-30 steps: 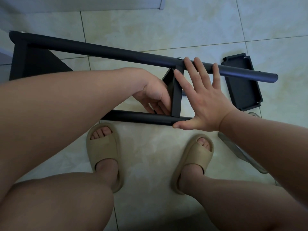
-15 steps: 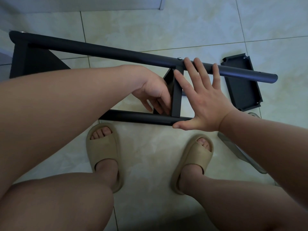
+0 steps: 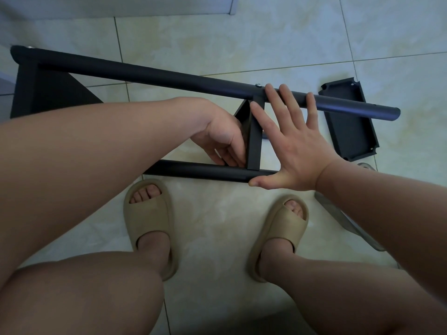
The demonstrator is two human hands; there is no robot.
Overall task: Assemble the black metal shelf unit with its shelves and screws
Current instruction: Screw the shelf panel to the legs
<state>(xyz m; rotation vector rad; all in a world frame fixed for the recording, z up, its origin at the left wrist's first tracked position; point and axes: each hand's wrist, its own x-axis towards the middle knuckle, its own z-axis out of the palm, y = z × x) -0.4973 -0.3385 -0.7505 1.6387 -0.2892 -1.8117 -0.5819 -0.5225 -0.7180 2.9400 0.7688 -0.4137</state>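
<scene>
A floor (image 3: 217,226) of pale marbled tiles with grey grout lines is seen. Two beige open-toed slides are worn on it, the left sandal (image 3: 147,223) and the right sandal (image 3: 283,228) set apart. A greyish translucent item (image 3: 343,221), partly hidden, is laid near the latter. A white frame edge (image 3: 232,6) is seen at the top.

Only the left hand (image 3: 221,137) has moved, and only slightly. A second ago its fingers (image 3: 233,159) were curled tightly under the palm, close beside the flat black metal shelf panel (image 3: 254,141) that stands on edge between the two tubes. Half a second ago they had loosened and fanned downward. Now they stretch further down into the corner where that panel meets the lower round black metal tube (image 3: 193,170), with their tips at the tube's upper side. Whether they pinch anything there is hidden by the hand itself.
</scene>
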